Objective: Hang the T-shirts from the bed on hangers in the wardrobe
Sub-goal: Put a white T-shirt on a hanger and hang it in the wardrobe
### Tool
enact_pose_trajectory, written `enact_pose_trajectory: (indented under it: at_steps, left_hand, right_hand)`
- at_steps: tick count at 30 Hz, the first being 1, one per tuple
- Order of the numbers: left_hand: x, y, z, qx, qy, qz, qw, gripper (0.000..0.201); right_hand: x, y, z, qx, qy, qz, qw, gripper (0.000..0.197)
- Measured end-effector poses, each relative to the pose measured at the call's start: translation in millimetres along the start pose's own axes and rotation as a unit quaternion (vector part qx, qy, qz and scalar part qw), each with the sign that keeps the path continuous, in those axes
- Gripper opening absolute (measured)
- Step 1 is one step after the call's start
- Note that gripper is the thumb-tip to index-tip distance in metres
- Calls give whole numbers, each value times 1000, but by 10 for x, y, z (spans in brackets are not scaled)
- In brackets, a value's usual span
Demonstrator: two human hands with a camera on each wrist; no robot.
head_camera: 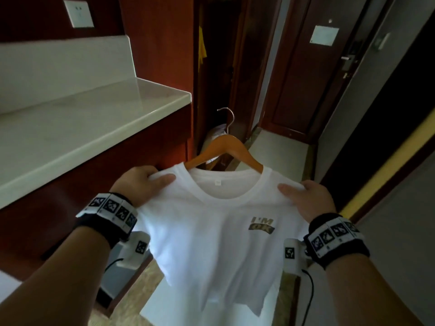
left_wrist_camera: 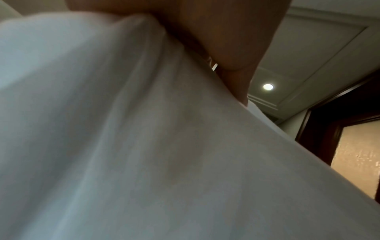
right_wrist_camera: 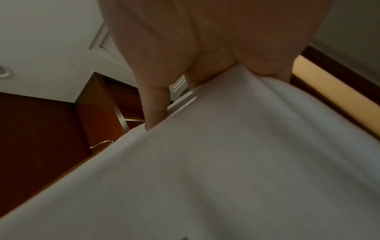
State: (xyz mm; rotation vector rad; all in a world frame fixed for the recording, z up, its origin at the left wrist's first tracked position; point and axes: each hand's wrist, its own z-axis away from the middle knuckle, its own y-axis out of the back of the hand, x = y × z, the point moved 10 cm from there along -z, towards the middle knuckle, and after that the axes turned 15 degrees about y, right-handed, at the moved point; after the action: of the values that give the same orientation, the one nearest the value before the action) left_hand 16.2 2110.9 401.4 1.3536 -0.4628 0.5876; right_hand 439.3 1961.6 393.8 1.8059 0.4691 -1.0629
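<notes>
A white T-shirt (head_camera: 211, 231) with a gold "I'M OK" print hangs in front of me on a wooden hanger (head_camera: 226, 147) with a metal hook. My left hand (head_camera: 146, 182) grips the shirt's left shoulder, thumb on top. At the other shoulder my right hand (head_camera: 303, 196) pinches the cloth. White fabric (left_wrist_camera: 144, 146) fills the left wrist view under my fingers (left_wrist_camera: 232, 48). The right wrist view shows the same cloth (right_wrist_camera: 226, 162) held by my fingers (right_wrist_camera: 205, 65), with the hanger's hook (right_wrist_camera: 101, 144) at the left. The open wardrobe (head_camera: 216, 74) stands ahead, a yellow garment (head_camera: 202, 49) hanging inside.
A white countertop (head_camera: 82, 118) on a red-brown cabinet runs along the left. A dark door (head_camera: 313, 74) with a handle closes the corridor ahead. A wall with a yellow strip (head_camera: 386, 170) lines the right. Pale floor (head_camera: 277, 151) lies between.
</notes>
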Motion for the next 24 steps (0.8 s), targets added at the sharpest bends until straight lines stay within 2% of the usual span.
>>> enact_pose_trajectory:
  at_steps: [7, 11, 18, 24]
  left_hand:
    - [416, -498, -1035, -25, 9, -6, 1000, 51]
    - [1100, -606, -1774, -36, -30, -2, 999, 52]
    - [2417, -494, -3079, -27, -105, 7, 994, 45]
    - [2985, -742, -3988, -42, -116, 11, 992, 48]
  right_hand:
    - [321, -138, -1012, -4, -22, 22, 1000, 30]
    - [291, 30, -1755, 28, -24, 25, 999, 32]
    - [-147, 481, -3292, 93, 22, 101, 990, 37]
    - [52, 445, -4121, 110, 8, 78, 991, 34]
